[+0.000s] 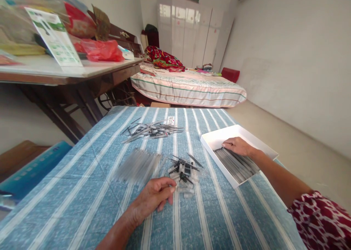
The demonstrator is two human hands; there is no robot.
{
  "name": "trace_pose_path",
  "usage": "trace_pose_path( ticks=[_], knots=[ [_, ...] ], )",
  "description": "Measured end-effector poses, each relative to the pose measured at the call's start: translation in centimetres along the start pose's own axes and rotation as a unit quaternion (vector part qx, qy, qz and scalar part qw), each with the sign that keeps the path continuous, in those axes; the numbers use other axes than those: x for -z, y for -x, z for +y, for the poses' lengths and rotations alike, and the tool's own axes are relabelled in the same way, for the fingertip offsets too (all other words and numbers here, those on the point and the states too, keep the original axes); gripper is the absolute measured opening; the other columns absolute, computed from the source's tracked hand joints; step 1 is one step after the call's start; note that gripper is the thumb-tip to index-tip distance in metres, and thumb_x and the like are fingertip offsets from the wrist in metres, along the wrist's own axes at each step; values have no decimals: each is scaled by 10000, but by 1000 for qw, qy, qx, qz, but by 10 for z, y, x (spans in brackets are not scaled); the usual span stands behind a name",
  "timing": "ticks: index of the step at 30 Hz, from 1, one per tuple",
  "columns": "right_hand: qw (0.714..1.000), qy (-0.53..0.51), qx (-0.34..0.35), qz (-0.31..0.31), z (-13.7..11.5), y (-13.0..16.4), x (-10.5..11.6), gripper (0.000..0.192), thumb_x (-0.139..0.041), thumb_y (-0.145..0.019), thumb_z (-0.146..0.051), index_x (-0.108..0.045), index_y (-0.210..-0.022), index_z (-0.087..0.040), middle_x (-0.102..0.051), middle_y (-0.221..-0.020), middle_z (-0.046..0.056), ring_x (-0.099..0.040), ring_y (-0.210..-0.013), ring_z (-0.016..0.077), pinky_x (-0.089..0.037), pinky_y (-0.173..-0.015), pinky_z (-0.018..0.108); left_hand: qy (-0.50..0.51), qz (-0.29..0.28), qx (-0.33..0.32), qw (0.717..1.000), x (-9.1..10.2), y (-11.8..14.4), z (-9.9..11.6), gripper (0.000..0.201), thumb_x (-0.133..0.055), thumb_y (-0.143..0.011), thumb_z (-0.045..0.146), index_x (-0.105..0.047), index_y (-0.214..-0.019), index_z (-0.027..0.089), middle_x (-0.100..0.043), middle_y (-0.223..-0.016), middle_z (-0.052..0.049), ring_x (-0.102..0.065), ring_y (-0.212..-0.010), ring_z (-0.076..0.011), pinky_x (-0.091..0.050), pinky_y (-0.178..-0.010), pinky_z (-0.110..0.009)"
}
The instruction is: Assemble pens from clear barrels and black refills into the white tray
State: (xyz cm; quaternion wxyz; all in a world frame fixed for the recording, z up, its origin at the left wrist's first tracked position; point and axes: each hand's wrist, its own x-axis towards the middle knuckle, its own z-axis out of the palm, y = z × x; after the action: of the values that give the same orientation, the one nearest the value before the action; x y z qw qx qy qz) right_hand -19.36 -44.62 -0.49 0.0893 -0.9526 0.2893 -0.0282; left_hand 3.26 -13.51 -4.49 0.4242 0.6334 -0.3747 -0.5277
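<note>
Inside a shallow white box [218,133], my right hand [238,146] has its fingers together at the far end of a row of slim dark sticks [233,165]. Whatever is between those fingers is hidden. My left hand [159,194] is over the striped cloth with curled fingers, thumb against forefinger; I cannot make out anything in them. Just beyond it is a jumbled pile of small black and clear parts [185,169]. To its left lies a neat row of clear, thin sleeves [138,165]. Farther back, loose dark and clear sticks [152,130] are heaped.
A blue striped cloth [90,191] covers the table. At the left, a desk [90,70] holds bags and a printed card [53,37]. A bed [189,89] stands beyond the table's far edge, and a blue carton [35,169] is low at the left.
</note>
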Motion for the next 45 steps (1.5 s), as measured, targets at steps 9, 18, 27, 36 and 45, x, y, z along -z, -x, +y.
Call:
trace_pose_path(
  ticks=[9, 18, 27, 36, 45],
  knots=[
    [998, 38, -2, 47, -5, -1, -14, 420, -368, -861, -444, -665, -754, -168, -673, -787, 86, -598, -718, 186, -415, -670, 274, -1, 14, -1, 1000, -2, 1, 2, 382, -549, -696, 454, -541, -907, 135, -581, -575, 31, -358, -351, -38, -236, -395, -194],
    [976, -45, 9, 211, 19, 51, -9, 358, -370, -875, -427, -625, -976, -196, -641, -1033, 82, -575, -992, 217, -423, -898, 336, 1, 21, 0, 1000, -3, 1, 2, 370, -544, -692, 449, -548, -895, 141, -575, -569, 35, -361, -354, -39, -245, -400, -194],
    [978, 4, 50, 203, 12, 69, -30, 325, -433, -851, -416, -644, -886, -171, -655, -930, 98, -607, -889, 230, -471, -837, 377, 4, 19, -1, 1000, -2, 0, 0, 351, -547, -695, 436, -548, -882, 138, -585, -578, 29, -366, -354, -39, -249, -395, -195],
    [972, 78, 70, 210, 14, 66, -33, 302, -421, -861, -368, -617, -959, -159, -635, -946, 117, -588, -897, 235, -476, -795, 375, 6, 14, -15, 1000, -2, 0, -3, 338, -540, -712, 425, -549, -890, 138, -588, -582, 28, -365, -352, -37, -241, -391, -194],
    [973, 121, 81, 177, 13, 67, -30, 306, -394, -877, -359, -639, -904, -178, -649, -911, 95, -601, -860, 208, -474, -792, 347, 14, 9, -23, 1000, -2, 1, -3, 302, -541, -724, 393, -558, -881, 136, -589, -575, 28, -377, -352, -37, -248, -386, -187]
  ],
)
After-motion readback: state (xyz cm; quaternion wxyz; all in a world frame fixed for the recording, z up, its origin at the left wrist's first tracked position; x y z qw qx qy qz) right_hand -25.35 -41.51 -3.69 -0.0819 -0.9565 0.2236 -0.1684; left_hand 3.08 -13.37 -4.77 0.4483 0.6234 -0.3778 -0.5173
